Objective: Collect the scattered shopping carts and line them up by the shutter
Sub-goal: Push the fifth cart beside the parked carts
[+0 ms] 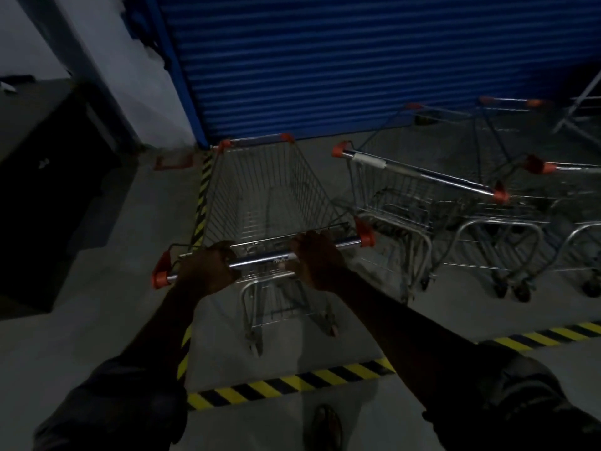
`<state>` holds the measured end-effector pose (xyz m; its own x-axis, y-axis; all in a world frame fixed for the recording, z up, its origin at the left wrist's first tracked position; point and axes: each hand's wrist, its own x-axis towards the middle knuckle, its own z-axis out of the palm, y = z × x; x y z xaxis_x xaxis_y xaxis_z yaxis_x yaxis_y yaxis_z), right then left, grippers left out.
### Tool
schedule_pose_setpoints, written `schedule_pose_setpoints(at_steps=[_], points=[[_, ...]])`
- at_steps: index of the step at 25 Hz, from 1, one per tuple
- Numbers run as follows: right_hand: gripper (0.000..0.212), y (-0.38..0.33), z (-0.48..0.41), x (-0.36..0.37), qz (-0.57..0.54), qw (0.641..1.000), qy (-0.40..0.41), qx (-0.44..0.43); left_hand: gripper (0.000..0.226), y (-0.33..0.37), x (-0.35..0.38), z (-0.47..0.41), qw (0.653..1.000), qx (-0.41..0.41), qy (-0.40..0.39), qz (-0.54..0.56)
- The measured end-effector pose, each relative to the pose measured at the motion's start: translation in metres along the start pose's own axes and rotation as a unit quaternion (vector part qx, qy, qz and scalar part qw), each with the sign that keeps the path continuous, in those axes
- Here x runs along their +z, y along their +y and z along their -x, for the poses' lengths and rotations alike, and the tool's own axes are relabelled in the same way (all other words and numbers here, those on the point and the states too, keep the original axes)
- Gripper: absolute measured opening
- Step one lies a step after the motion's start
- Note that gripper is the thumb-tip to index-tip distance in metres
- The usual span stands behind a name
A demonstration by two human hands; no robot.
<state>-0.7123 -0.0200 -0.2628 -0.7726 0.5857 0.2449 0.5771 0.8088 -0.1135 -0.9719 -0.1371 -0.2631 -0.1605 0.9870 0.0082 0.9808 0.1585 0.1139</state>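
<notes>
A wire shopping cart with orange corner caps stands in front of me, its nose pointing at the blue roller shutter. My left hand and my right hand both grip its chrome handle bar. To its right stands a second cart, its handle slanting. Another cart sits further right, with more behind it near the shutter.
Black-and-yellow hazard tape marks the grey floor around the cart, with a strip running up the left. A dark cabinet stands at the left. A metal ladder frame leans at the far right. My foot shows below.
</notes>
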Motion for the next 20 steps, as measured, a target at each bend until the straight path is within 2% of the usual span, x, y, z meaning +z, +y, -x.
schedule_pose_setpoints(at_steps=[4, 7, 11, 15, 20], points=[[0.042, 0.017, -0.057, 0.016, 0.014, 1.0, 0.008, -0.004, 0.053, -0.037, 0.009, -0.062, 1.0, 0.018, 0.004, -0.016], [0.046, 0.032, -0.094, 0.025, 0.021, 0.999, -0.021, 0.015, 0.05, -0.059, 0.015, -0.102, 0.999, 0.033, -0.018, 0.006], [0.043, 0.044, -0.129, 0.03, 0.032, 0.999, -0.036, 0.027, 0.055, -0.068, 0.009, -0.138, 0.998, 0.037, 0.01, 0.054], [0.046, 0.037, -0.159, 0.031, 0.027, 0.998, -0.049, 0.038, 0.055, -0.09, 0.004, -0.156, 0.995, 0.093, 0.02, 0.012], [0.049, 0.024, -0.165, 0.034, 0.041, 0.997, -0.037, 0.058, 0.061, -0.101, -0.007, -0.162, 0.995, 0.082, 0.042, 0.033]])
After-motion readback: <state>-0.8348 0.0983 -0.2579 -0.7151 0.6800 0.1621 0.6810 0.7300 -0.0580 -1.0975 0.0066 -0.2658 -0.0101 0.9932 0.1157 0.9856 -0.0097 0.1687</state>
